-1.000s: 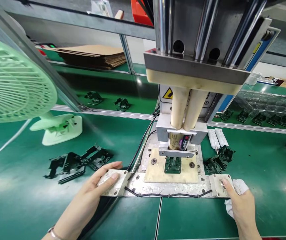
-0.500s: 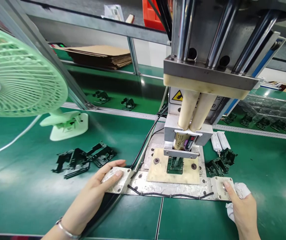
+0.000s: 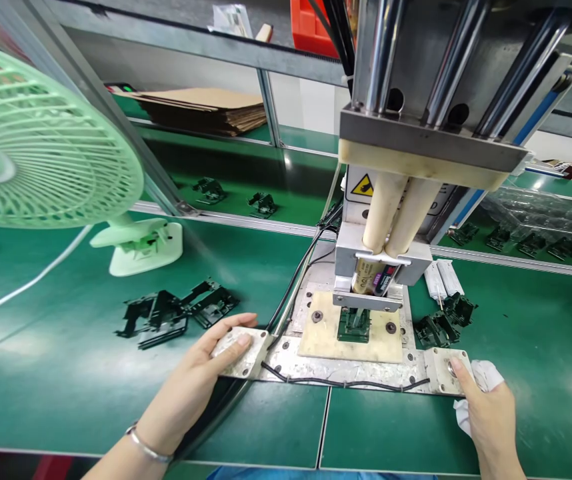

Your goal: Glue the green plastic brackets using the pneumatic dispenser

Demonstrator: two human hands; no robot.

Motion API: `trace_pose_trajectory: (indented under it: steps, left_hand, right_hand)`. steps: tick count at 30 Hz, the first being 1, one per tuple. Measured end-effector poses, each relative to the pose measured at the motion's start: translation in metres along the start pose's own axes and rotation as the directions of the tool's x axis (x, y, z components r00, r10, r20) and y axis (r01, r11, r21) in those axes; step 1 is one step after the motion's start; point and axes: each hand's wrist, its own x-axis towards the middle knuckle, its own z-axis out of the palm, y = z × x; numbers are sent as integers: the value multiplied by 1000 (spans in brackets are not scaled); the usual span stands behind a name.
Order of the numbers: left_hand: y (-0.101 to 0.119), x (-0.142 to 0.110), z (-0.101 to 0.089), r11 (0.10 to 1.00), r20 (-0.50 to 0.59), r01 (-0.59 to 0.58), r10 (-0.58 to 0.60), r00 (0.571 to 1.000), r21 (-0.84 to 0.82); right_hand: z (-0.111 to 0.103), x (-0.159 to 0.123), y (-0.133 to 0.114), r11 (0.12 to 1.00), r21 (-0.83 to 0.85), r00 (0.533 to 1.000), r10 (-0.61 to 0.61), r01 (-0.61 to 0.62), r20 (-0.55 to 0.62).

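A press machine (image 3: 416,127) stands over a beige fixture plate (image 3: 326,333) that holds a dark green plastic part (image 3: 353,327). The press head (image 3: 376,277) is down on the part. My left hand (image 3: 201,380) lies with fingers stretched out on the left metal button block (image 3: 243,350). My right hand (image 3: 481,413) presses a fingertip on the round button of the right block (image 3: 443,370), and its other fingers curl round a white cloth (image 3: 486,380).
Black plastic parts (image 3: 176,313) lie left of the fixture, more dark parts (image 3: 443,323) and white tubes (image 3: 443,277) at its right. A green desk fan (image 3: 41,140) stands at the left. Flat cardboard (image 3: 206,107) and clear trays (image 3: 541,213) sit beyond the rail.
The view has shifted, so everything sits further right and up. Both hands have stayed on their button blocks and the press head remains down on the part.
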Motion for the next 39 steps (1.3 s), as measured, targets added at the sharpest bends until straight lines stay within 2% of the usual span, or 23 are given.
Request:
trace_pose_trajectory:
  steps: [8,16,24,39]
  left_hand:
    - [-4,1,-3,1000,41,6,-6,999,-6]
    - [-4,2,0,999,24,15,-15,1000,-32]
    - [2,-3,5,998,-22,30,-32,999,-57]
    - [1,-3,7,998,-48,-9,6,999,-59]
  right_hand:
    - [5,-10,-16,1000,-2,999,-22,22,-30]
    - [2,-6,-9,999,-2,999,-40,40,-20]
    - [-4,11,4,999,-15,999,-36,36,6]
    - [-7,10,2,999,-40,999,-31,29,-33]
